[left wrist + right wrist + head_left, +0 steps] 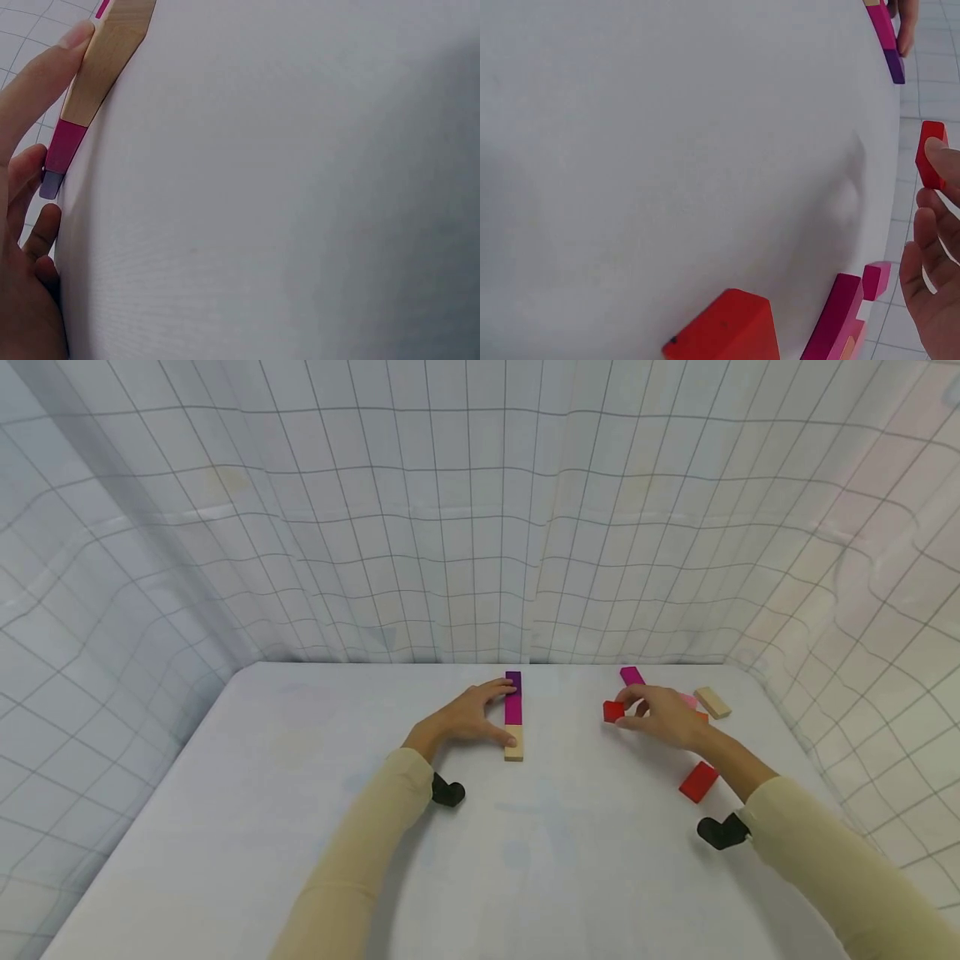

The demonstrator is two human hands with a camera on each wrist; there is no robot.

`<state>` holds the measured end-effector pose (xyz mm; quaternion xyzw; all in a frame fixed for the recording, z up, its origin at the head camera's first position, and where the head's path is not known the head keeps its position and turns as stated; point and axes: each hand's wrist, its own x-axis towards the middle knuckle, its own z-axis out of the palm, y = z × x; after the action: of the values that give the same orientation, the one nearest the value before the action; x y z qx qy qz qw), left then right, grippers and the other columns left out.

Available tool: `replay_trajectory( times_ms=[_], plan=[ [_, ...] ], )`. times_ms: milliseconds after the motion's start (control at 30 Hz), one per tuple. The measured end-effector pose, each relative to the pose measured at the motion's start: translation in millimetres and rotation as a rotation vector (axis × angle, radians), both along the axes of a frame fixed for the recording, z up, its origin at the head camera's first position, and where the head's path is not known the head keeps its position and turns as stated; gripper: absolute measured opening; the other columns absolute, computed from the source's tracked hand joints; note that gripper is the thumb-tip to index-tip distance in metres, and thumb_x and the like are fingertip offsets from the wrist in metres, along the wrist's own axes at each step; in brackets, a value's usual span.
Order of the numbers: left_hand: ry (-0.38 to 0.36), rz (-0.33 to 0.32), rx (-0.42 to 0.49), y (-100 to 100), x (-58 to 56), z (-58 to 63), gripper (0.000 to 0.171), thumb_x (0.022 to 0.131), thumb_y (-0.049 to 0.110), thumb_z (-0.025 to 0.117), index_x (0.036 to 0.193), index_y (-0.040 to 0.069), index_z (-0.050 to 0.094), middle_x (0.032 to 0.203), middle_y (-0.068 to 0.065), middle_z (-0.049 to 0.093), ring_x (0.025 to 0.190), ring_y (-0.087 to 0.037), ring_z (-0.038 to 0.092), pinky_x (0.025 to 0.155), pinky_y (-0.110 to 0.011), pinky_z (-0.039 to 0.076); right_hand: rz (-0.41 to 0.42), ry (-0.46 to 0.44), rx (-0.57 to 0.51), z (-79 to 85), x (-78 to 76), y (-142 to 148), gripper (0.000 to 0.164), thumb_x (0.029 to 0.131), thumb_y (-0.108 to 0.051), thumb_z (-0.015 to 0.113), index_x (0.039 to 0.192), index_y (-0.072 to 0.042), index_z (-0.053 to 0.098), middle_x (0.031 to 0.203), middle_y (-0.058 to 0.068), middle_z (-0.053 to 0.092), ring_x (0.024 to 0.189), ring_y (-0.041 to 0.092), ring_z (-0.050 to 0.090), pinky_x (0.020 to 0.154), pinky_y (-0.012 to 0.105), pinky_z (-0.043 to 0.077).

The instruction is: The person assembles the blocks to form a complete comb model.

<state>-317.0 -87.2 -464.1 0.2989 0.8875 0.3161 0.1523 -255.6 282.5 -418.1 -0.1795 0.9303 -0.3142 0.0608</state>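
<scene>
Two cream sleeves [360,860] reach forward across my view, over a smooth white table [540,877]. A loose red block [699,782] lies beside the right forearm. I see the right hand [663,714] raised, pinching another red block [612,712]. The left hand [467,714] spreads wide, touching a row: pale wooden block [513,753], magenta block [513,708], purple block [513,677]. Behind hangs a rippled, checked curtain [480,485].

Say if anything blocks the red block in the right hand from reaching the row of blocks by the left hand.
Nothing visible: only bare white table lies between the red block, pinched in the right hand, and the row of blocks. The left hand touches the row from its other side.
</scene>
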Motion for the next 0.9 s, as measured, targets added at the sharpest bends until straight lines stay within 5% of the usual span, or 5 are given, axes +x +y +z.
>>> replay_trajectory(
  times_ms=[900],
  plan=[
    [-0.002,0.009,-0.004,0,1.1,0.7,0.101,0.078,0.047,0.088,0.162,0.021,0.038,0.171,-0.002,0.021,0.155,-0.032,0.016,0.123,-0.054,0.016,0.166,-0.051,-0.054,-12.1,25.9,-51,0.033,0.091,-0.017,0.081,0.119,-0.005,0.068,0.108,0.001,0.067,0.095,0.022,0.060,0.073,0.029,0.057]
  ],
)
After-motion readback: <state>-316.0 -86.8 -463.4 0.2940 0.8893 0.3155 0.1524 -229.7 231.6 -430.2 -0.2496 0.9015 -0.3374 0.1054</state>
